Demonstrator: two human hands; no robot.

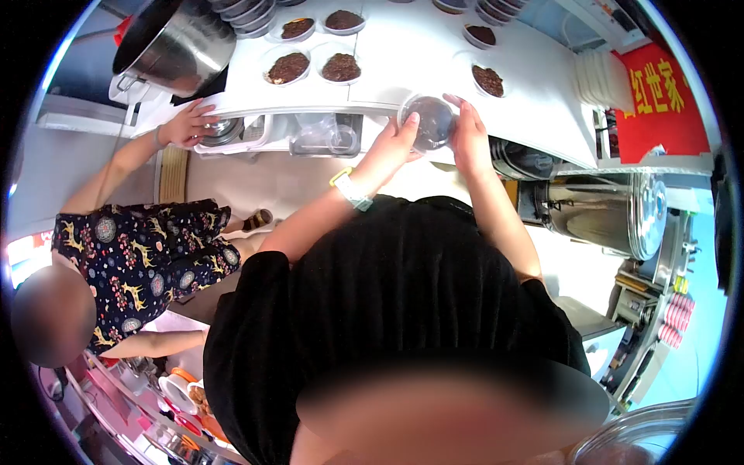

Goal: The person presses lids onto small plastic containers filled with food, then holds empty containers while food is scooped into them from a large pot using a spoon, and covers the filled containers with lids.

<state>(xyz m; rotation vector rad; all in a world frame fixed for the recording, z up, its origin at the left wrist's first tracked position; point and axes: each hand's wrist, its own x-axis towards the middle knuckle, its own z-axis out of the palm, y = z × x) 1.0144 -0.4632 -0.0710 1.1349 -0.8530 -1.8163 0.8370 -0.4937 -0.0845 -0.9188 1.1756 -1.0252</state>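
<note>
Both my hands hold a round, clear plastic container [431, 124] just off the front edge of the white table [411, 62]. My left hand [394, 147] grips its left side, thumb over the rim. On the right side, my right hand [470, 133] has its fingers around the rim. Beyond it on the table, bowls of dark brown crumbly food stand at the left [341, 67] and at the right [488, 80]. What the container holds, if anything, is too unclear to tell.
At the left stands another person in a patterned dress [147, 256], one hand on the table edge. A large steel pot [182, 54] and stacked bowls [248, 15] are at the back left. A steel drum [597, 209] stands at the right.
</note>
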